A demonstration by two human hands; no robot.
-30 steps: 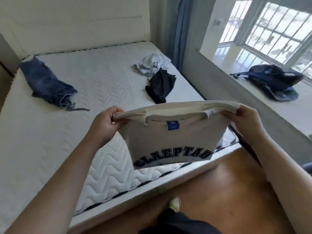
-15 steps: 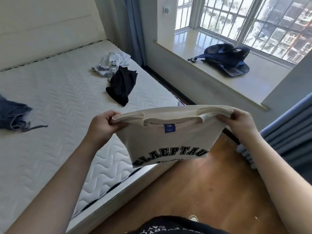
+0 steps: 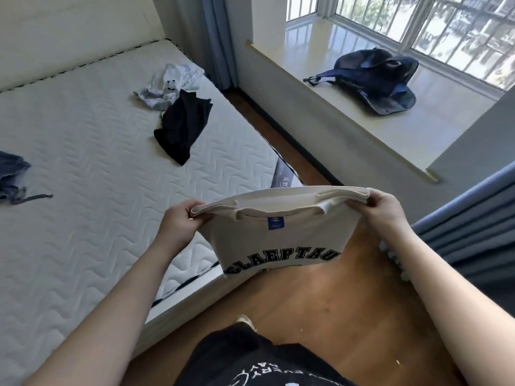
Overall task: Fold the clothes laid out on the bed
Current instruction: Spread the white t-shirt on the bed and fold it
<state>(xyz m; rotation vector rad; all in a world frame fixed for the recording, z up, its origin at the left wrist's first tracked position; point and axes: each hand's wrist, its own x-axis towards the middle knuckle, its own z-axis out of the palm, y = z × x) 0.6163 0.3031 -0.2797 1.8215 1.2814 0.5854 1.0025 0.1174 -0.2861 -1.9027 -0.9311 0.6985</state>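
Bed (image 3: 83, 151) holds three garments; two hands grip one folded T-shirt (image 3: 278, 238).

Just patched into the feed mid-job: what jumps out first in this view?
A folded cream T-shirt with black lettering, held up over the floor by the left hand and right hand. Behind it, a black garment lies crumpled on the white mattress, and a dark blue backpack sits on the windowsill.
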